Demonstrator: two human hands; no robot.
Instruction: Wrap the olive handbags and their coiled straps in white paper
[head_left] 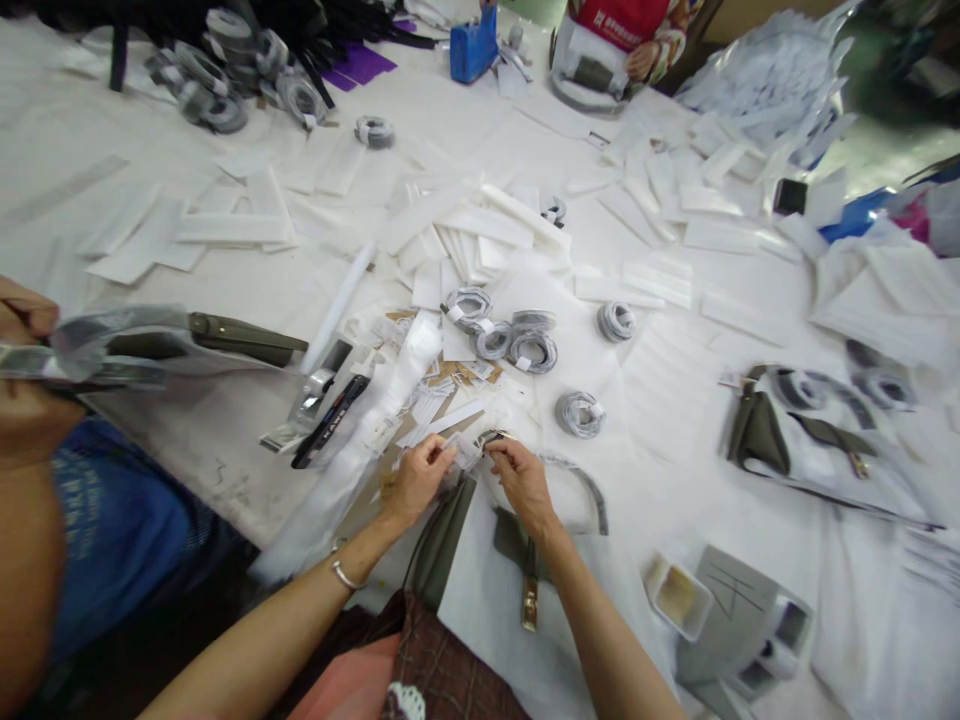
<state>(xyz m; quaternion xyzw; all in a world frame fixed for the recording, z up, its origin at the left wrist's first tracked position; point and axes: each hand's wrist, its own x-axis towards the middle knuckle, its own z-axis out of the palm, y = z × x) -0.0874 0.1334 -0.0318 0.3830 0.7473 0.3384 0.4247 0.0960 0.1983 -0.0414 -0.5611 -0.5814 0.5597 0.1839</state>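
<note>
In front of me an olive-green handbag (440,545) leans at the table edge, its front covered by a white sheet (484,590). The bag's flap strap with a gold clasp (530,602) lies over that sheet. My left hand (418,480) pinches a small clear plastic piece (466,452) at the bag's top corner. My right hand (523,483) is closed beside it, at a dark metal ring or fitting (491,437); what its fingertips hold is too small to make out. A wrapped grey handle (596,495) arches behind my right wrist.
Several coiled, wrapped straps (532,350) lie ahead, beyond tags and brown paper bits (465,375). A tape dispenser (300,415) is on the left. Another wrapped bag (802,440) and a small white tray (677,597) lie right. Co-workers' hands (643,62) show at the far side and left.
</note>
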